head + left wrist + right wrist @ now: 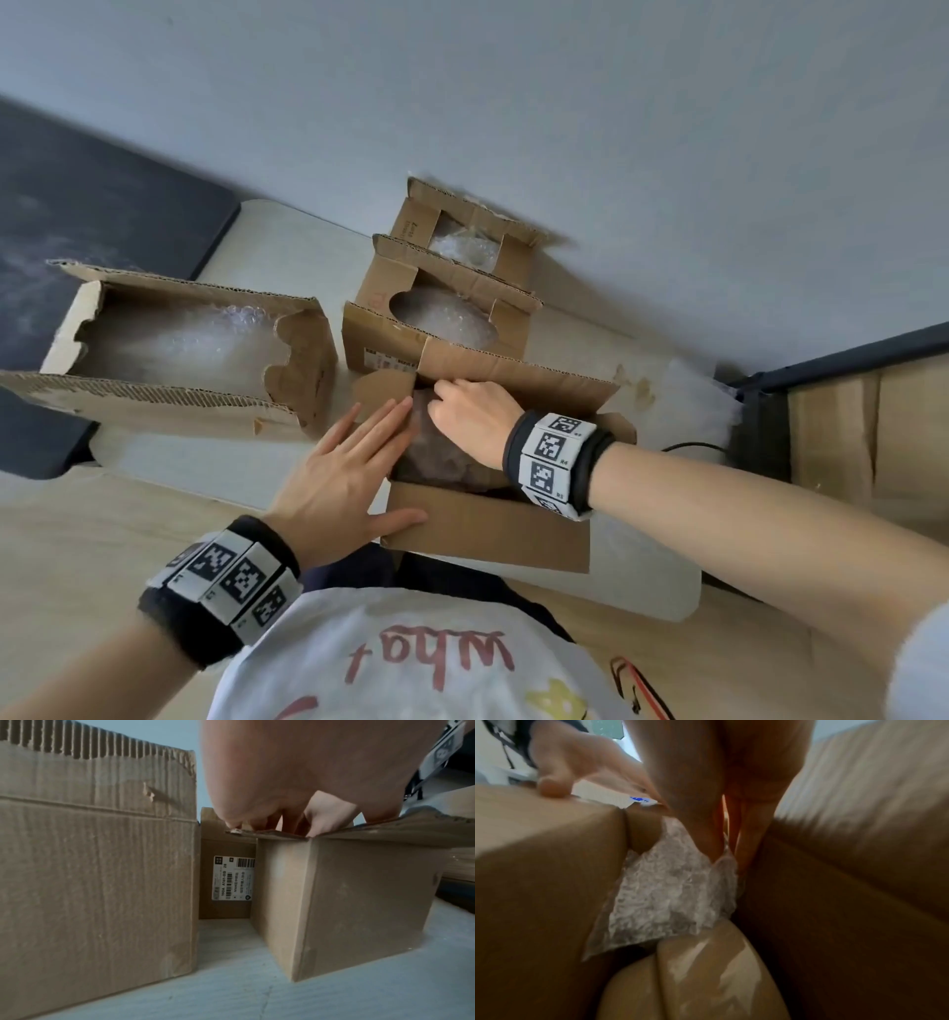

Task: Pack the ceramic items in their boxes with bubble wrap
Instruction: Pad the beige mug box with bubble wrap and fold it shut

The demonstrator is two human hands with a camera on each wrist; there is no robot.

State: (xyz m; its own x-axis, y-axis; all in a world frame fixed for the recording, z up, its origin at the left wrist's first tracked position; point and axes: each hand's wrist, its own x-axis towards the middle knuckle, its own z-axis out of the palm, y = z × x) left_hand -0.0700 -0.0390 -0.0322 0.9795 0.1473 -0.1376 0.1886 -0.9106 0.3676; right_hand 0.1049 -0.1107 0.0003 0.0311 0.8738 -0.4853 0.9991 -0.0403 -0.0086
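Our left hand [339,478] lies flat on the near cardboard box [488,534]. Our right hand [470,416] pinches bubble wrap [670,892] inside it.

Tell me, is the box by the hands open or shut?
Open: the nearest box's flaps stand apart, with bubble wrap showing inside.

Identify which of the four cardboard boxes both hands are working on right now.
The nearest box, at the table's front edge. The left hand lies flat on its side flap and the right hand reaches inside onto bubble wrap; the other three stand untouched behind it.
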